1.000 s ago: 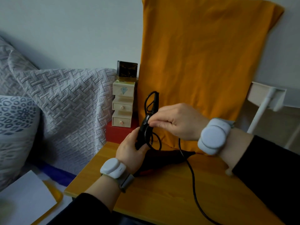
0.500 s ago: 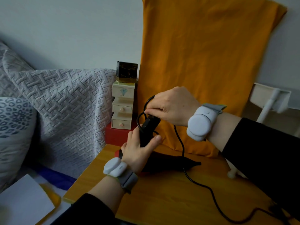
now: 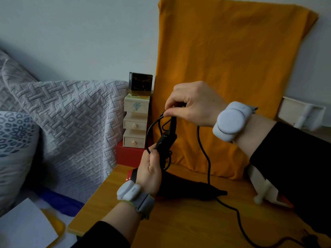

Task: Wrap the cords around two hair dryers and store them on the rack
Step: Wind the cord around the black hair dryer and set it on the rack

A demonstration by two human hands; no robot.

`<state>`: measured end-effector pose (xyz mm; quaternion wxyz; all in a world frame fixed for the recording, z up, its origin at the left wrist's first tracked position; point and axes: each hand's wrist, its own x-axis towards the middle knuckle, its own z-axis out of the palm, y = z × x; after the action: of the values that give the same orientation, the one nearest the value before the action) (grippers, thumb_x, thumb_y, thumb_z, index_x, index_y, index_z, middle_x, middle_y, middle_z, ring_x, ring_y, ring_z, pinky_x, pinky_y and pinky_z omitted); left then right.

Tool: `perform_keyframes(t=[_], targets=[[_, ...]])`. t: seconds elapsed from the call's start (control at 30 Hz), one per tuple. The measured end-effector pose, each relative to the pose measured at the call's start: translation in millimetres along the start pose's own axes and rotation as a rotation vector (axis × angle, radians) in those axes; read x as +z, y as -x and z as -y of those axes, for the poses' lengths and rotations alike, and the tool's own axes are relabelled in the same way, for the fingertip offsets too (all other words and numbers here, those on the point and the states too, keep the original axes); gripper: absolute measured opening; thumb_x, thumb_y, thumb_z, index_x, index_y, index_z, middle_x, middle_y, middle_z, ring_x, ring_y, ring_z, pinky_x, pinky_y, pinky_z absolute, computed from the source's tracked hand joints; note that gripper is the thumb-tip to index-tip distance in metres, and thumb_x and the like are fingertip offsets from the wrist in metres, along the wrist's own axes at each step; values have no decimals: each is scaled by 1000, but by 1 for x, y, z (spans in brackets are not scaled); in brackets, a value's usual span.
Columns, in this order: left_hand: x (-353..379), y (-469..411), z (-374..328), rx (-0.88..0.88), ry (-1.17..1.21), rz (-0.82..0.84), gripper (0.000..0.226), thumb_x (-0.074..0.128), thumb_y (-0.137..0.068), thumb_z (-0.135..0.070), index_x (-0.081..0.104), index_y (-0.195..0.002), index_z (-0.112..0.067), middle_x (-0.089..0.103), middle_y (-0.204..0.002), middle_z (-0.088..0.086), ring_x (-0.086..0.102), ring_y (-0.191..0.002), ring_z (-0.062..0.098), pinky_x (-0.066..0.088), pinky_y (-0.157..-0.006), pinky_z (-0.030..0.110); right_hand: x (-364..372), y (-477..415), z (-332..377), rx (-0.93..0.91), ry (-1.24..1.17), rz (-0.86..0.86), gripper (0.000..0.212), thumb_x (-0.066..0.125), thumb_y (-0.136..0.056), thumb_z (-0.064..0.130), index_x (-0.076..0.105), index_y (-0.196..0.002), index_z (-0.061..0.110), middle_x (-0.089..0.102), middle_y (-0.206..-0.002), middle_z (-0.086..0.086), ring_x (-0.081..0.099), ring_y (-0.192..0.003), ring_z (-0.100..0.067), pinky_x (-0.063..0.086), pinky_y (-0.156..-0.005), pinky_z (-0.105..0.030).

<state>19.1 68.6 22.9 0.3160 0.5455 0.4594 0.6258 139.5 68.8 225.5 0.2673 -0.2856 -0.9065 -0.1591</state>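
At the far left of the frame a quilted blanket [image 3: 71,122] drapes down, and just right of it a small stack of drawers [image 3: 135,126] sits on a red box [image 3: 129,154] at the back corner of the wooden table [image 3: 188,221]. In the lower centre the left hand [image 3: 150,172] is closed around the upturned handle of a black dryer [image 3: 188,188], whose body lies on the table with its nozzle pointing right. Above it, centre frame, the right hand [image 3: 193,104] pinches a loop of the cord [image 3: 203,149] between thumb and fingertips, right at the handle's top; a few loose loops hang beside the handle. From there the cord drops in front of the orange cloth [image 3: 232,77], runs across the table and trails off toward the lower right. The step in hand looks like winding the cord onto the first dryer's handle, early on, since much slack remains. Next the right hand should carry the loop down around the handle, keeping tension while the left steadies it. A white rack [image 3: 302,115] shows at the right edge; the second dryer cannot be made out.
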Motion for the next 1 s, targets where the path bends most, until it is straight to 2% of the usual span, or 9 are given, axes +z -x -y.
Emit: perform_keyframes(t=[0.13, 0.33, 0.43, 0.53, 0.6, 0.73, 0.87, 0.93, 1.0], targets=[[-2, -1, 5, 16, 14, -18, 24, 31, -101, -34, 49, -116, -38, 57, -101, -25, 50, -92, -29, 35, -71, -6, -2, -15, -3, -23, -24, 38, 20, 74, -79, 32, 74, -82, 12, 58, -76, 6, 52, -70, -9, 46, -62, -29], [-1, -4, 9, 23, 23, -84, 25, 35, -104, -23, 46, -124, -30, 57, -108, -19, 51, -94, -26, 37, -73, -4, 3, -40, -7, 38, -131, 112, 19, 79, -73, 30, 73, -78, 13, 58, -74, 10, 53, -67, -1, 41, -62, -14], [-2, -4, 10, 26, 17, -121, 27, 37, -102, -25, 35, -125, -39, 59, -87, -9, 60, -65, -8, 43, -55, 6, 13, -46, -16, 153, -180, 144, 15, 80, -72, 31, 73, -76, 18, 62, -74, 13, 56, -70, -2, 46, -66, -18], [-5, -3, 11, 40, 8, -112, 36, 37, -102, -22, 31, -127, -47, 62, -73, -7, 48, -43, 4, 38, -41, 18, 27, -41, -33, 285, -250, 152, 14, 82, -71, 29, 72, -75, 20, 65, -74, 11, 58, -69, -2, 48, -66, -21], [-6, -3, 13, 72, -22, -99, 39, 36, -103, -19, 34, -133, -44, 68, -90, -10, 56, -51, 8, 45, -46, 22, 39, -33, -45, 340, -282, 150, 13, 82, -70, 27, 72, -74, 19, 67, -74, 6, 59, -69, -8, 48, -65, -27], [-8, 0, 13, 94, -115, -28, 36, 34, -103, -8, 52, -130, -23, 64, -112, -11, 60, -101, -4, 43, -78, 1, 63, -11, -63, 425, -274, 123, 12, 80, -73, 25, 71, -71, 18, 69, -78, -11, 55, -67, -22, 42, -61, -33], [-10, 3, 13, 49, -153, 32, 29, 47, -99, -18, 53, -124, -32, 63, -107, -11, 59, -100, 0, 41, -72, 5, 83, 11, -67, 401, -159, 187, 11, 74, -78, 17, 71, -70, 10, 63, -71, -1, 54, -67, -15, 40, -60, -25], [-10, 7, 13, 61, -223, 74, 44, 63, -88, -34, 49, -130, -30, 61, -111, -13, 59, -102, 3, 43, -76, 11, 88, 24, -67, 386, -147, 209, 26, 73, -77, 15, 61, -57, 24, 54, -63, 12, 48, -60, -5, 32, -55, -11], [-9, 9, 17, 94, -280, 84, 62, 71, -76, -44, 45, -132, -33, 59, -110, -20, 58, -99, -2, 42, -76, 8, 92, 38, -69, 403, -135, 264, 18, 73, -79, 21, 66, -63, 25, 52, -65, 14, 47, -62, -3, 30, -55, -9]])
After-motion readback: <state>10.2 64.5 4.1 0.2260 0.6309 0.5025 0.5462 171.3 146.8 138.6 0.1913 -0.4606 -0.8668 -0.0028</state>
